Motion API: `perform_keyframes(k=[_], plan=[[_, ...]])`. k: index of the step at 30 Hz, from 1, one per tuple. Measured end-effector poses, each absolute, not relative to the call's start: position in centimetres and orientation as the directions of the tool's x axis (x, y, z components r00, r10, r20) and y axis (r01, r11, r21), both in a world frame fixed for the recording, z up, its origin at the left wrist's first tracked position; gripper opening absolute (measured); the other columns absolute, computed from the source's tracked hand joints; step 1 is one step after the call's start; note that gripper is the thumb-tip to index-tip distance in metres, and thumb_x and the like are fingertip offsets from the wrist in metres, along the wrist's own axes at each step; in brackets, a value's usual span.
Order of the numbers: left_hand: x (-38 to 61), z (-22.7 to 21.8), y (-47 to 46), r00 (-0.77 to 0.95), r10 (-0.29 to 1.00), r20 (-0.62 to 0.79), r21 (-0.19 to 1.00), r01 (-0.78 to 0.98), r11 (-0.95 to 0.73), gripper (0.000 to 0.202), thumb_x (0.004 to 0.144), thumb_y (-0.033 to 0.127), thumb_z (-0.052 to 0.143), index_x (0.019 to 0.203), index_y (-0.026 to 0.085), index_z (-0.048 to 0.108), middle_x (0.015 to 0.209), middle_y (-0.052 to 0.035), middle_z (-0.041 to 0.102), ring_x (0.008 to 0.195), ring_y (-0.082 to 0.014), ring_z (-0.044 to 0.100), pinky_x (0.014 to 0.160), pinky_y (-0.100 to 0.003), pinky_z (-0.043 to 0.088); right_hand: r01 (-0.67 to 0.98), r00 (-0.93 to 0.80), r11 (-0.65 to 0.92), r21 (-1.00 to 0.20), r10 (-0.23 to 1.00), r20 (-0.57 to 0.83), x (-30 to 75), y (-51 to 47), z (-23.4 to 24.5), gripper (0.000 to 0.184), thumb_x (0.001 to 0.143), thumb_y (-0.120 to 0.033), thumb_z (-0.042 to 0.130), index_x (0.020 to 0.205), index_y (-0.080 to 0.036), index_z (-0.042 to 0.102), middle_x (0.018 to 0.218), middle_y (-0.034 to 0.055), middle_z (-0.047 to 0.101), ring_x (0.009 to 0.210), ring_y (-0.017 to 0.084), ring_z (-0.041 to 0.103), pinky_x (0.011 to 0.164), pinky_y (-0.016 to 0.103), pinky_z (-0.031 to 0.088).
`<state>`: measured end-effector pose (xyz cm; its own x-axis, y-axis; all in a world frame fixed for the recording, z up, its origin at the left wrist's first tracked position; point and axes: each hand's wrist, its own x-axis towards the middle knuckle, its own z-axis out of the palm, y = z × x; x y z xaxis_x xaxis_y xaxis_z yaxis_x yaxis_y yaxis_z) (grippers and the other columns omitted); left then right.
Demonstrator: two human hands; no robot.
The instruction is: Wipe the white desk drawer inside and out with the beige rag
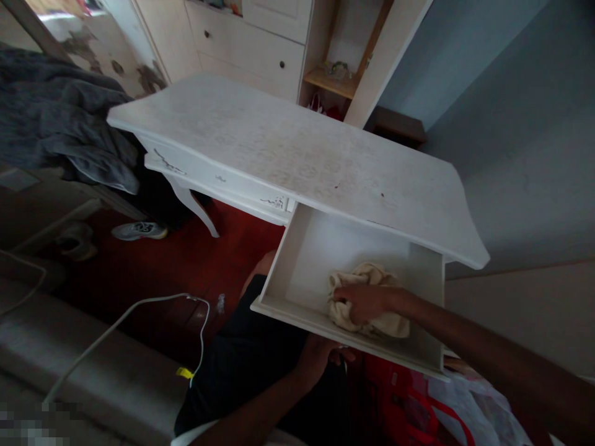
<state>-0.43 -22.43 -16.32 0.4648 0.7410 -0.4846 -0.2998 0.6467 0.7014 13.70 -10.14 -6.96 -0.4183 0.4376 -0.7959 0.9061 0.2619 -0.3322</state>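
A cream cloth (393, 323) lies bunched up on the floor of a pulled-out white drawer (307, 248). My right hand (367, 302) reaches in from the right and is closed on the cloth, fingers bent into its folds. Below the drawer's front panel, my left hand (325, 358) grips at the front's lower edge; its fingers are curled and partly hidden there. The drawer belongs to a white desk (260, 136) with a smudged, worn top and chipped trim.
Beyond the desk stands a white cabinet (251, 46) with one door open. Grey clothing (60, 118) hangs at the left. On the red floor are a sneaker (139, 231) and a white cable (139, 305). A red bag (400, 402) sits under the drawer, beside my legs.
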Motion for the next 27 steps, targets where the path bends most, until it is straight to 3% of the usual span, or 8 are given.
perform_keyframes(k=[5,7,10,14,19,22,27], plan=[[-0.6,-16.0,-22.2,0.478,0.748,-0.460,0.719,-0.294,0.630,0.028,0.063,0.044,0.051,0.060,0.016,0.055,0.054,-0.0062,0.063,0.049,-0.0121,0.049,0.053,-0.025,0.035,0.940,-0.340,0.223,-0.257,0.569,-0.749,18.6,-14.1,-7.1,0.045,0.062,-0.011,0.054,0.106,-0.017,0.062,0.099,0.0107,0.068,0.092,0.028,0.064,0.079,0.035,0.047],[-0.7,-16.0,-22.2,0.479,0.746,-0.463,0.720,-0.287,0.632,0.028,0.064,0.044,0.051,0.061,0.016,0.057,0.056,-0.0063,0.064,0.051,-0.0124,0.049,0.054,-0.025,0.036,0.945,-0.325,0.246,-0.216,0.646,-0.690,19.7,-15.9,-7.0,0.051,0.064,-0.012,0.053,0.115,-0.015,0.059,0.110,0.0144,0.066,0.104,0.029,0.062,0.089,0.039,0.046],[-0.7,-16.2,-22.2,0.485,0.740,-0.465,0.724,-0.272,0.634,0.031,0.065,0.045,0.052,0.065,0.015,0.060,0.058,-0.0065,0.066,0.051,-0.0125,0.050,0.055,-0.025,0.037,0.972,-0.232,0.216,-0.094,0.817,-0.527,20.5,-18.2,-7.6,0.059,0.069,-0.014,0.052,0.128,-0.009,0.052,0.134,0.0222,0.053,0.129,0.032,0.047,0.107,0.044,0.037],[-0.7,-16.5,-22.2,0.476,0.743,-0.470,0.734,-0.256,0.628,0.032,0.064,0.045,0.052,0.065,0.014,0.059,0.059,-0.0078,0.067,0.048,-0.0116,0.048,0.054,-0.026,0.036,0.997,0.022,-0.001,0.072,0.958,-0.287,20.7,-18.9,-9.9,0.071,0.073,-0.020,0.051,0.140,0.002,0.038,0.151,0.0307,0.030,0.142,0.038,0.029,0.113,0.051,0.029],[-0.7,-16.5,-22.3,0.465,0.741,-0.485,0.733,-0.246,0.634,0.034,0.065,0.046,0.053,0.068,0.013,0.062,0.062,-0.0091,0.068,0.050,-0.0119,0.050,0.056,-0.026,0.037,0.983,0.175,-0.182,-0.003,0.951,-0.256,21.8,-14.8,-12.8,0.087,0.070,-0.025,0.054,0.142,0.014,0.025,0.151,0.0376,0.021,0.146,0.042,0.016,0.116,0.054,0.024],[-0.8,-16.4,-22.5,0.451,0.759,-0.471,0.753,-0.244,0.612,0.034,0.069,0.045,0.052,0.068,0.013,0.062,0.066,-0.0100,0.070,0.051,-0.0114,0.049,0.057,-0.026,0.038,0.956,0.265,-0.287,-0.069,0.937,-0.228,22.8,-11.6,-13.3,0.092,0.070,-0.026,0.053,0.144,0.015,0.018,0.151,0.0363,0.022,0.147,0.042,0.011,0.116,0.055,0.022],[-0.7,-17.0,-22.5,0.454,0.767,-0.453,0.767,-0.240,0.595,0.036,0.069,0.046,0.050,0.071,0.012,0.062,0.066,-0.0104,0.070,0.050,-0.0117,0.050,0.057,-0.026,0.038,0.944,0.306,-0.313,-0.108,0.949,-0.073,23.7,-7.7,-12.7,0.089,0.074,-0.026,0.047,0.144,0.016,0.010,0.153,0.0336,0.018,0.148,0.037,0.011,0.120,0.045,0.016]])
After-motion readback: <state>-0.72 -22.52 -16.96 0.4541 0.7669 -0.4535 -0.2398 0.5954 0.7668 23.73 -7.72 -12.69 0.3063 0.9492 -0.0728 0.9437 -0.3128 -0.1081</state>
